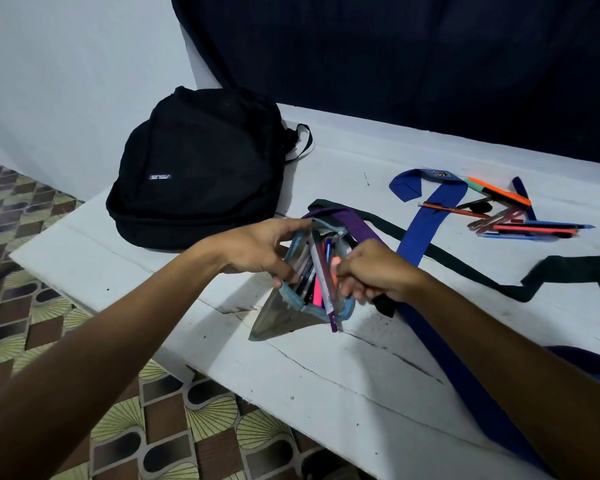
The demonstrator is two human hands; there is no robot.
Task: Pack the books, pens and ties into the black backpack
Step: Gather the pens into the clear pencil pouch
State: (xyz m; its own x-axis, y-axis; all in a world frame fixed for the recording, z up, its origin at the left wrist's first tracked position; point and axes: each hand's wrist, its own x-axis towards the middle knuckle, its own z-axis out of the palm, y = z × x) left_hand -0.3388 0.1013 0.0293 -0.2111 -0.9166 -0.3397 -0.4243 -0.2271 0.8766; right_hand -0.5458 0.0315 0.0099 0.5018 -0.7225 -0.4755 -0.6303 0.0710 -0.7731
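A clear pencil pouch (284, 317) with a blue zip edge stands open at the middle of the white table (326, 375), with several pens inside. My left hand (260, 251) grips its far rim. My right hand (371, 271) pinches pens at the pouch mouth. One purple-tipped pen (323, 282) sticks out over the near rim. The black backpack (201, 168) lies flat and zipped at the back left. A blue tie (426, 216), a purple tie (347, 220) and a dark green tie (465, 268) sprawl across the table. Loose pens (520, 220) lie at the right.
A dark curtain (395, 64) hangs behind the table. The table's left edge drops to a patterned tile floor (32, 271). A pale wall (66, 81) stands at the left. No books are visible.
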